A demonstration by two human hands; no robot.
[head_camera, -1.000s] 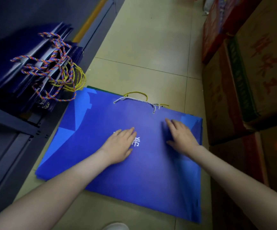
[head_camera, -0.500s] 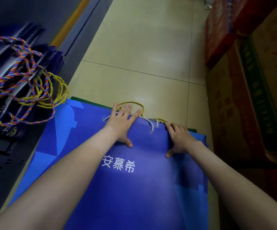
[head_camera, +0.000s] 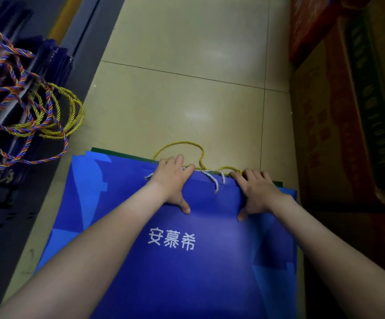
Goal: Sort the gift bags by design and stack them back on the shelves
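Open tiled floor (head_camera: 187,107) ahead of the blue bag (head_camera: 187,272). Left blocked by shelf (head_camera: 90,38) with dangling rope handles (head_camera: 32,111); right blocked by stacked cartons (head_camera: 348,111).

I count two hands, my left hand (head_camera: 172,180) and right hand (head_camera: 256,192); one blue bag (head_camera: 187,272); one green bag (head_camera: 122,152) beneath; shelf bags (head_camera: 55,58): number indeterminate.

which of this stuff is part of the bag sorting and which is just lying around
Job: blue gift bag, green bag under it, shelf bags with rope handles, left hand and right hand holding its top edge.
Lying about: cardboard boxes.
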